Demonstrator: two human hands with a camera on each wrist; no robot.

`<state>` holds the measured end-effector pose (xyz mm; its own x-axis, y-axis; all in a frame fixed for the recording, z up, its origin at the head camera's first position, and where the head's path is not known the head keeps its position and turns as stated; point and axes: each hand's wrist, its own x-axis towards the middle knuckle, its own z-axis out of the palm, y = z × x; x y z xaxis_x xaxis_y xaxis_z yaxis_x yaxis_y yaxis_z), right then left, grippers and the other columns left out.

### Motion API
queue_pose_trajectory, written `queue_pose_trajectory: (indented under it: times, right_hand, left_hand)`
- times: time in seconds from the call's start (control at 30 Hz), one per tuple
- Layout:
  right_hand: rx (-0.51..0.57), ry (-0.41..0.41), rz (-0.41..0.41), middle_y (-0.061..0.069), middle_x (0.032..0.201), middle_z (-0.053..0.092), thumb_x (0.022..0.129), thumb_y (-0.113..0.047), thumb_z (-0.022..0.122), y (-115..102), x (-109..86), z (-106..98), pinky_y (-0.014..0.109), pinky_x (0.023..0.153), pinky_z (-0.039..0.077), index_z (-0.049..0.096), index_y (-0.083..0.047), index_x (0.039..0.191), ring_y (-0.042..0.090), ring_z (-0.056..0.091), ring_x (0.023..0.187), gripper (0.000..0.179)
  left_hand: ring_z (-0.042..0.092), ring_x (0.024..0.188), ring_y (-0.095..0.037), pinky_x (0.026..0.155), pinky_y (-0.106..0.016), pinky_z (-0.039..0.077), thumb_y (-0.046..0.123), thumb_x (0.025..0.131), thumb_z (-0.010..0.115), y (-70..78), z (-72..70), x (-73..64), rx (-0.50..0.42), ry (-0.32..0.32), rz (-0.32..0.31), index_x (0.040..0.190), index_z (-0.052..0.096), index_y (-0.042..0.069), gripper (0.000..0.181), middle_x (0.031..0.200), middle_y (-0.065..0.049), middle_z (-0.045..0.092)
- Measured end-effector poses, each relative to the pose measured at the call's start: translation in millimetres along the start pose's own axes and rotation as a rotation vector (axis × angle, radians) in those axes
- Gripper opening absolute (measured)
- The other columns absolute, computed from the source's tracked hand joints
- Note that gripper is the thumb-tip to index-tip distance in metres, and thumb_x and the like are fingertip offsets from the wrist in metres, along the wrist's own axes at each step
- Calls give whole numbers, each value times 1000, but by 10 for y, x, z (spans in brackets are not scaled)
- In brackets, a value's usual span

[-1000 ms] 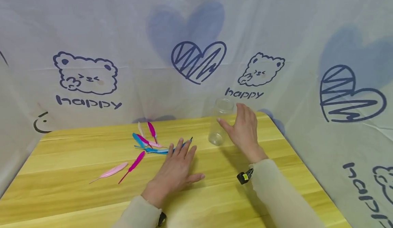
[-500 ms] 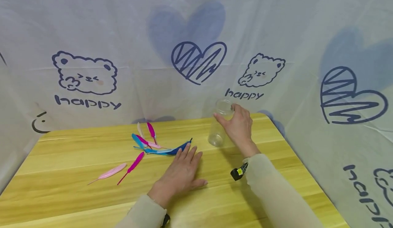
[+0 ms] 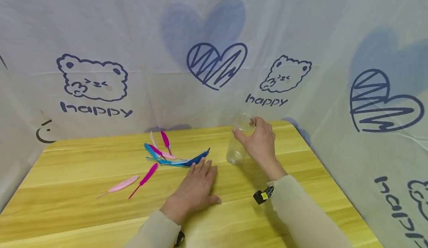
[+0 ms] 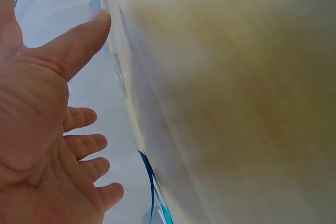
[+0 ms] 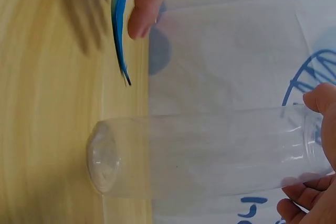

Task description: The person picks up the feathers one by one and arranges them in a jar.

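Observation:
My right hand (image 3: 260, 140) grips a clear plastic jar (image 3: 236, 146) near its open top, thumb on one side and fingers on the other. In the right wrist view the see-through jar (image 5: 199, 153) has nothing inside. Left of it, my left hand (image 3: 194, 186) is held palm down with its fingers spread out and nothing in them. Its fingertips overlap the near edge of a dark blue feather (image 3: 197, 159) in the head view. That feather lies at the right end of a loose pile of blue, pink and magenta feathers.
Apart from the pile, a light pink feather (image 3: 122, 185) and a magenta feather (image 3: 148, 174) lie to the left on the wooden table (image 3: 73, 170). A white printed cloth (image 3: 150, 29) hangs along the table's back and right sides.
My right hand has moved left onto the jar and taken hold of it, and the jar has shifted slightly toward me. My left hand has drawn back right, uncovering the dark blue feather.

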<state>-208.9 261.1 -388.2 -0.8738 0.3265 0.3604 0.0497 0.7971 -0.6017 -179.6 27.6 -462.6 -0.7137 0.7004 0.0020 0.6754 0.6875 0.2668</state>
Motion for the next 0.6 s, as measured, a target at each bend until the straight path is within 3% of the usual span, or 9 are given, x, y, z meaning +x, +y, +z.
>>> queue_pose_trajectory:
  times: [0.3, 0.6]
  right_hand:
    - [12, -26, -57, 14, 120, 62, 87, -54, 80, -152, -305, 19, 55, 107, 36, 53, -2, 127, 37, 52, 117, 71]
    - [-36, -28, -192, 14, 117, 63, 82, -50, 86, -236, -562, -56, 56, 105, 35, 57, -2, 127, 36, 54, 113, 72]
  left_hand:
    - [21, 160, -42, 129, -56, 18, 54, 93, 77, -74, -23, -71, -82, 44, -33, 159, 40, 0, 93, 166, -24, 36]
    - [21, 161, -39, 130, -56, 18, 51, 93, 79, -89, -69, -154, -149, 77, -58, 159, 41, 1, 92, 167, -23, 37]
